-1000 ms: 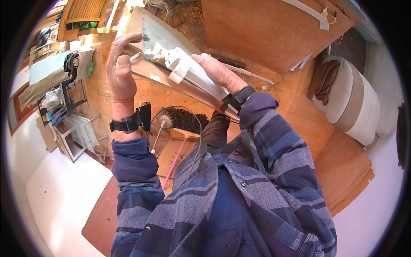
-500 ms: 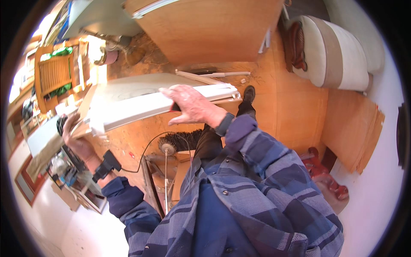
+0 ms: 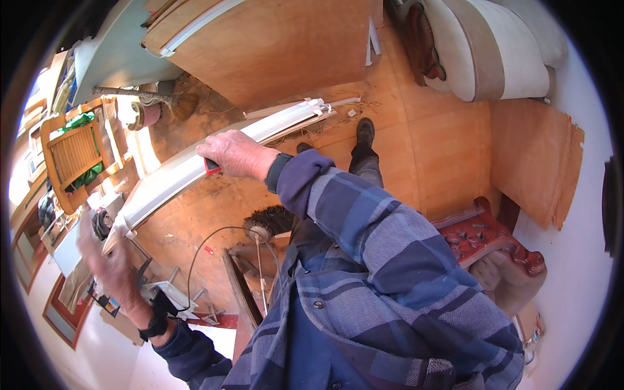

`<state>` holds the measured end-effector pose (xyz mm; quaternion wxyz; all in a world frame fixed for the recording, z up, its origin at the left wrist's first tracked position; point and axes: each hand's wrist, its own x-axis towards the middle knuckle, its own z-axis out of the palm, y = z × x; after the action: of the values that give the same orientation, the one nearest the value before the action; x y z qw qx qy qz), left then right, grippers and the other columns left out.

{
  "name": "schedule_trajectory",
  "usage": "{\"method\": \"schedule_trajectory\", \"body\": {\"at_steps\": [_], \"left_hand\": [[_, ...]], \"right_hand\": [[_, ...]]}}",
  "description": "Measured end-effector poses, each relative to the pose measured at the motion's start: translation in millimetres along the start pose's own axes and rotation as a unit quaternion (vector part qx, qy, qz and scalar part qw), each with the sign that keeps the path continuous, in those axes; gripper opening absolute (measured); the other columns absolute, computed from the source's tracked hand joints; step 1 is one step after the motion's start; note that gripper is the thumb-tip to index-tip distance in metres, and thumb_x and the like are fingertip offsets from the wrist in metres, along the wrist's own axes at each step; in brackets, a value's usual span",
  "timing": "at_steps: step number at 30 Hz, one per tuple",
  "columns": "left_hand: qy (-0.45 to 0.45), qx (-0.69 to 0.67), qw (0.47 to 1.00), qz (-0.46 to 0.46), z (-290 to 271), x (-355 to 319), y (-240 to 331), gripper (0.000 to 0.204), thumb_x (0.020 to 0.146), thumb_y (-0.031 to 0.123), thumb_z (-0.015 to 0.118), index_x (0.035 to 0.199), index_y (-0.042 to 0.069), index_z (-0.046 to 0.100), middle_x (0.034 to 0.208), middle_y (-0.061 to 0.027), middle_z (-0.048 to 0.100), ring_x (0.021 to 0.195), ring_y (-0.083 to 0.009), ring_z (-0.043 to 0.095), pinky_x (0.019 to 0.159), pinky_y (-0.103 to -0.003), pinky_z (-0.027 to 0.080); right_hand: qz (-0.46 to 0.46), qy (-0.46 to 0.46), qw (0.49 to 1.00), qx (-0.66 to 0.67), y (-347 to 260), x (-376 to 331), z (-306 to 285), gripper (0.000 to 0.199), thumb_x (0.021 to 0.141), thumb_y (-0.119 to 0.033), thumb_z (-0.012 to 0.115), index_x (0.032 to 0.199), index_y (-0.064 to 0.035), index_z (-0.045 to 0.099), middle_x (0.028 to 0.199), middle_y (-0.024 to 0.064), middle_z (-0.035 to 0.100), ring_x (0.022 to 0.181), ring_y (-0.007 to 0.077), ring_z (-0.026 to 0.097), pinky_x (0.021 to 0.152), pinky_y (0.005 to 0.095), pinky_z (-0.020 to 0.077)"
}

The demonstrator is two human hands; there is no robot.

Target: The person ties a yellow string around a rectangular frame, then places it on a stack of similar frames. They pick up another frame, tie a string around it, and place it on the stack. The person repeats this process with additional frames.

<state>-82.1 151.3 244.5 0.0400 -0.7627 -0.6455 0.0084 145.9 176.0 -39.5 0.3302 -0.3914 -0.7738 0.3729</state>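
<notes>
We are carrying a long white rail [image 3: 195, 166], a bundle of slats by the look of it, held level above the plywood floor [image 3: 442, 130] and running from lower left to upper right across the view. By our judgement the lift is done and the piece is in mid-carry; nothing shows it set down or fixed anywhere yet, so the placing is left. Right hand [image 3: 237, 155]: closed over the top of the rail near its middle, fingers wrapped down the far side, a small red thing pinched against the rail beneath the palm. Left hand [image 3: 114, 266]: blurred, fingers spread, just below the rail's near end; we cannot tell whether it grips or only steadies. A round brush [image 3: 270, 222] with a thin cable lies below the rail. A wooden chair [image 3: 75, 153] stands off to the left, well apart.
</notes>
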Motion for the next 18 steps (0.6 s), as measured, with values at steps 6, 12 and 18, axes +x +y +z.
{"method": "schedule_trajectory", "body": {"at_steps": [6,12,18], "left_hand": [[-0.314,0.211,0.923,0.075,68,28,64,0.094,0.065,0.032,0.092,0.143,0.002,0.049,0.136,-0.0149,0.06,0.141,-0.0296,0.044,0.126,-0.049,0.016],[-0.336,0.159,0.928,0.02,104,24,41,0.049,0.07,0.012,0.083,0.116,0.006,0.066,0.103,-0.0164,0.072,0.101,-0.0349,0.068,0.1,-0.046,0.047],[-0.321,0.09,0.943,0.022,110,24,18,0.045,0.074,0.006,0.075,0.117,0.003,0.064,0.103,-0.0203,0.071,0.094,-0.0402,0.069,0.082,-0.048,0.055]], "right_hand": [[-0.005,-0.055,0.998,0.006,-8,19,9,0.019,0.083,-0.014,0.068,0.101,-0.0108,0.063,0.093,0.012,0.069,0.088,0.0329,0.072,0.074,0.0446,0.0565],[-0.022,-0.096,0.995,0.021,-8,28,6,0.018,0.085,-0.013,0.066,0.103,-0.0116,0.065,0.095,0.0097,0.071,0.093,0.0311,0.071,0.078,0.0438,0.0557],[0.012,-0.082,0.996,-0.044,-13,40,-3,0.018,0.087,-0.013,0.063,0.106,-0.013,0.066,0.096,0.0069,0.071,0.107,0.0298,0.066,0.09,0.0469,0.0494]]}}
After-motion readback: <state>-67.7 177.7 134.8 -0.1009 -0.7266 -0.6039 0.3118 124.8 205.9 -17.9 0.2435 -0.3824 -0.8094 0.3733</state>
